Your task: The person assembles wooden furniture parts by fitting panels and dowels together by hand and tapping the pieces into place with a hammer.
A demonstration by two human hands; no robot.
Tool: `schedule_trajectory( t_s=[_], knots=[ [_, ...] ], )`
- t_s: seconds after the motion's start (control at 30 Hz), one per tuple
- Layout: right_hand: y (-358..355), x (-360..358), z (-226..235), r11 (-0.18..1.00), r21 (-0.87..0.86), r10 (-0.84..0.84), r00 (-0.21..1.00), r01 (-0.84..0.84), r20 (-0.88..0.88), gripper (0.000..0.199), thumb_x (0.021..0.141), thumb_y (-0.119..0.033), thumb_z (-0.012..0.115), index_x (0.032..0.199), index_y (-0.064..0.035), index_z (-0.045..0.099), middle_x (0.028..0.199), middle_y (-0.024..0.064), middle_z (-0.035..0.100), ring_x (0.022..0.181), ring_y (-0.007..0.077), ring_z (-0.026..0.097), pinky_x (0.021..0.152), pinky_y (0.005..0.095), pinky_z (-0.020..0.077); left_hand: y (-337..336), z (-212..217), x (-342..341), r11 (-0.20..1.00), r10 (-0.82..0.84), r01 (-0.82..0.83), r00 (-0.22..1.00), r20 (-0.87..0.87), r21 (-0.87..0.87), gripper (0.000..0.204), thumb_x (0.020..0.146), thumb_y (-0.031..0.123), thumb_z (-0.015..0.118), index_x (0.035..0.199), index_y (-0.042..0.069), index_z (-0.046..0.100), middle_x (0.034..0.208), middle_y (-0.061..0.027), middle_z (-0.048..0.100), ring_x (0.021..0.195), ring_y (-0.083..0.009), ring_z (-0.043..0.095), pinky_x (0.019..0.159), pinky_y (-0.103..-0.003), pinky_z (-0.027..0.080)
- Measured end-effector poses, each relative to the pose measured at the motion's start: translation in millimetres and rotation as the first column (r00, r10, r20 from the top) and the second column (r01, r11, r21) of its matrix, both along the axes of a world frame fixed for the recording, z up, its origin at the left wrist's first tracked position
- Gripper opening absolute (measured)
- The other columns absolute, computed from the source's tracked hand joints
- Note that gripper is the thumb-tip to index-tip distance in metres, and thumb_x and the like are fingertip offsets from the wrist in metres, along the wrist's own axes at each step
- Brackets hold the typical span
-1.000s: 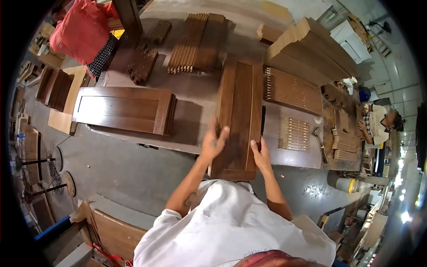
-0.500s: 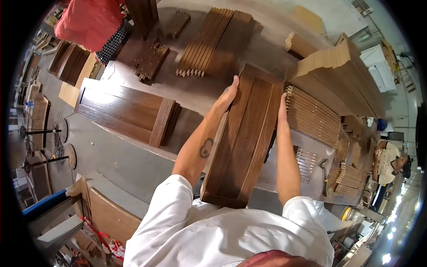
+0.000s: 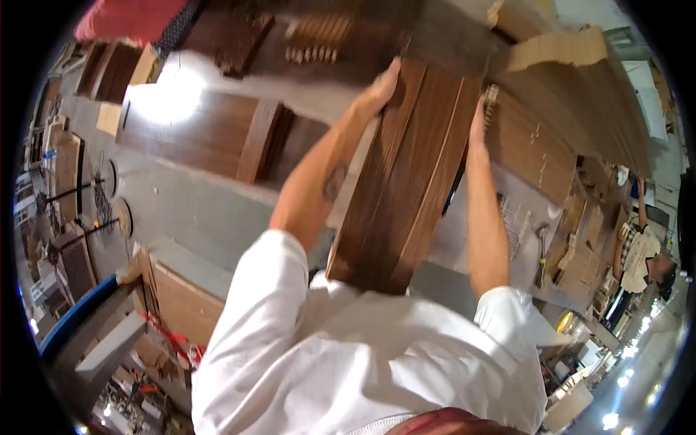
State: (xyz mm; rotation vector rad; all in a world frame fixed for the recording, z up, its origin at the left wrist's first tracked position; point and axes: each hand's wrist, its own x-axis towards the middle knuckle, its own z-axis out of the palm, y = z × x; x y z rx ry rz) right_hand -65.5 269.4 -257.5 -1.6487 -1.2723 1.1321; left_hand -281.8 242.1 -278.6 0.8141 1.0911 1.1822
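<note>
Workshop table, brown wooden panel between both hands, left hand against its left edge, right hand against its right, finger curl impossible to tell, stacked panels left of the left hand, hammer beyond the right forearm

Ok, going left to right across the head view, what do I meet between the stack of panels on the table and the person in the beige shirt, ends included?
Panel stack, left hand's fingers, wooden panel, right hand's fingers, hammer, person in beige shirt.
</note>
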Motion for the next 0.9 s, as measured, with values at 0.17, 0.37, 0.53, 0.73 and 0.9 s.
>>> schedule_trajectory(
  t_s=[0.17, 0.37, 0.53, 0.73, 0.9],
  knots=[
    [-47.2, 27.6, -7.1, 0.968, -0.250, -0.102, 0.895, -0.011, -0.433, 0.080, 0.094, -0.060, 0.031, 0.146, 0.0000, 0.021, 0.154, 0.0142, 0.017, 0.142, 0.0264, 0.016, 0.115, 0.0364, 0.0127, -42.8, -30.5, -12.2, 0.927, 0.013, -0.004, 1.000, 0.023, -0.374, 0.088, 0.092, 0.067, 0.028, 0.143, -0.004, 0.028, 0.151, -0.0120, 0.026, 0.137, -0.0221, 0.027, 0.111, -0.031, 0.020],
    [-295.3, 67.3, 5.8, 0.990, -0.131, -0.085, 0.956, 0.050, -0.282, 0.072, 0.099, -0.052, 0.029, 0.143, 0.0049, 0.025, 0.150, 0.0142, 0.028, 0.137, 0.0265, 0.028, 0.114, 0.0369, 0.0178, -292.9, -11.4, -17.0, 0.942, 0.065, -0.104, 0.989, -0.130, -0.318, 0.087, 0.093, 0.066, 0.018, 0.143, -0.005, 0.025, 0.151, -0.0172, 0.024, 0.141, -0.0241, 0.019, 0.115, -0.035, 0.012],
    [-369.3, 45.3, 9.0, 0.801, -0.586, -0.397, 0.623, -0.123, -0.674, 0.071, 0.095, -0.060, 0.032, 0.143, -0.0078, 0.031, 0.143, 0.0106, 0.039, 0.131, 0.0264, 0.037, 0.109, 0.0406, 0.0287, -347.6, 32.6, 18.6, 0.934, -0.045, 0.006, 0.994, -0.100, -0.357, 0.079, 0.097, 0.058, 0.018, 0.145, -0.004, 0.017, 0.153, -0.0183, 0.016, 0.142, -0.0260, 0.013, 0.115, -0.032, 0.010],
    [-374.0, 32.1, 0.1, 0.888, -0.450, -0.313, 0.592, -0.096, -0.743, 0.066, 0.096, -0.056, 0.032, 0.141, -0.0076, 0.034, 0.139, 0.0093, 0.042, 0.126, 0.0253, 0.042, 0.105, 0.0394, 0.0340, -346.2, 31.0, 16.5, 0.959, -0.139, 0.116, 0.988, -0.074, -0.259, 0.079, 0.097, 0.058, 0.014, 0.147, -0.002, 0.012, 0.155, -0.0141, 0.012, 0.143, -0.0248, 0.008, 0.116, -0.032, 0.007],
    [-373.8, 22.6, -0.4, 0.810, -0.587, -0.472, 0.621, 0.024, -0.626, 0.064, 0.098, -0.053, 0.032, 0.139, -0.0046, 0.037, 0.136, 0.0081, 0.046, 0.124, 0.0224, 0.044, 0.104, 0.0370, 0.0352, -350.4, 25.0, 13.7, 0.890, -0.050, 0.054, 0.999, 0.020, -0.453, 0.083, 0.095, 0.063, 0.018, 0.147, 0.000, 0.013, 0.153, -0.0123, 0.017, 0.141, -0.0240, 0.018, 0.114, -0.034, 0.015]
  ],
)
